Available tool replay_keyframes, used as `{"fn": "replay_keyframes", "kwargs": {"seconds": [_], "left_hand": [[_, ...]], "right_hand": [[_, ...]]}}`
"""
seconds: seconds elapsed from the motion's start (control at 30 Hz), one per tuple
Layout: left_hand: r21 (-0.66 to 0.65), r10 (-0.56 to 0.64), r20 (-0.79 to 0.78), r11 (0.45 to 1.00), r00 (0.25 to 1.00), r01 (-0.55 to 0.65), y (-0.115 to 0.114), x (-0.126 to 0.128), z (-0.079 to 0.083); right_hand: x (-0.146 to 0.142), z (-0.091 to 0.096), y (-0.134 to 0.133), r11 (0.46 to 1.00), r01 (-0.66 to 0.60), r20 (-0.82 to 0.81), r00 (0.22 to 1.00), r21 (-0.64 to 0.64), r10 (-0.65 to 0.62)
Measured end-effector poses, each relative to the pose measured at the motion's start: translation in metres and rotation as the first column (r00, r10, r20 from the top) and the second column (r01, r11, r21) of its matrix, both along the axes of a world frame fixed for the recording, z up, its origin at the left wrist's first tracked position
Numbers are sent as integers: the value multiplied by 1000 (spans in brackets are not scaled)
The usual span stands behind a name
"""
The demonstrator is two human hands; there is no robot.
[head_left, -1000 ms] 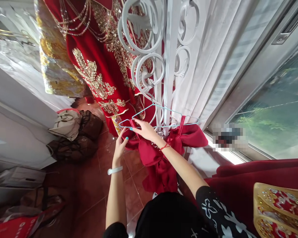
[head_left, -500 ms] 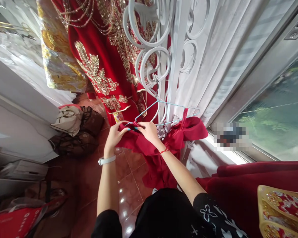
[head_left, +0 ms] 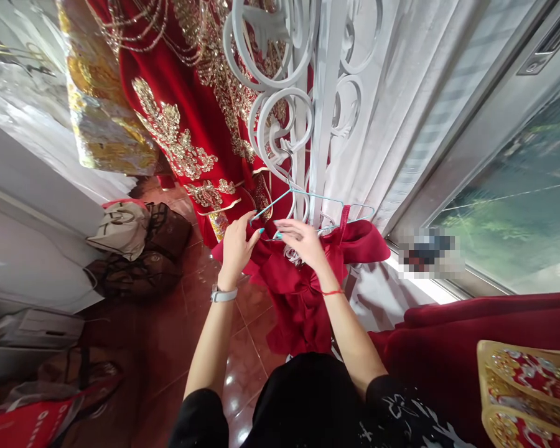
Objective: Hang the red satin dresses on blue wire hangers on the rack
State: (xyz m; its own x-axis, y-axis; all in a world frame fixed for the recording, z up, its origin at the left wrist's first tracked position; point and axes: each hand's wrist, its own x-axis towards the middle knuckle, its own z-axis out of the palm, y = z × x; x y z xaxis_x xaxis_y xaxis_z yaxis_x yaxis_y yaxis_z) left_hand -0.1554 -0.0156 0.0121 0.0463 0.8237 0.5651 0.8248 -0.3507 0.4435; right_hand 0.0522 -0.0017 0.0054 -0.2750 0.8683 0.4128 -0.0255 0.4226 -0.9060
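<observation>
Head view, left hand [head_left: 237,244] gripping red dress [head_left: 303,292], right hand [head_left: 303,241] spread

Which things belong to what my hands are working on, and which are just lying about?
In hand: left hand gripping the red dress; right hand at the blue wire hanger, hung on the white scrolled rack.
Lying about: gold-embroidered gown, cream bag, brown bags, white curtain.

You are facing a rack [head_left: 324,124] with a hanger [head_left: 308,198] hanging on it and a dress [head_left: 303,292] draping below. A gown [head_left: 191,124] is hanging left of it, a curtain [head_left: 401,124] right; bags [head_left: 140,249] are sitting on the floor [head_left: 177,348] far left.
</observation>
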Motion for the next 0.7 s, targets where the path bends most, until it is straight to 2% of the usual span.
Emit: {"fn": "replay_keyframes", "kwargs": {"seconds": [0.07,0.1,0.17,0.2,0.23,0.27,0.3,0.37,0.43,0.5,0.6,0.63,0.7], "left_hand": [[104,45,64,993,997,-52,-3,7,-4],[167,81,104,981,991,-97,-5,13,-5],[257,116,147,955,982,-151,-9,29,-4],[261,86,133,958,987,-119,-9,40,-3],[230,11,98,973,995,-33,-9,53,-1],[168,-106,56,981,993,95,-6,67,0],[88,-240,32,968,970,237,-1,82,1],[-45,-468,77,880,880,472,13,113,2],[-105,-603,218,767,767,633,31,140,0],[-85,-647,417,672,639,736,48,161,-3],[-24,-611,642,587,463,809,63,175,-9],[-23,-601,669,573,438,820,64,177,-10],[-42,-597,665,570,449,821,64,178,-10]], "right_hand": [[50,-8,-9,980,196,-54,979,35,-194],[78,-12,-12,946,322,-96,943,41,-318],[131,-22,-16,837,546,-193,824,25,-532],[153,-26,-17,793,609,-207,778,16,-593],[171,-29,-18,766,643,-186,755,17,-629],[183,-31,-20,764,645,-139,759,24,-636],[191,-32,-22,784,619,-74,784,33,-616],[194,-31,-26,866,498,65,864,35,-499],[190,-28,-30,933,360,150,922,4,-357],[187,-26,-32,954,296,189,940,-39,-283],[192,-27,-32,938,335,209,927,-86,-311],[195,-27,-31,928,363,206,918,-86,-340],[200,-27,-31,906,418,184,897,-62,-401]]}}
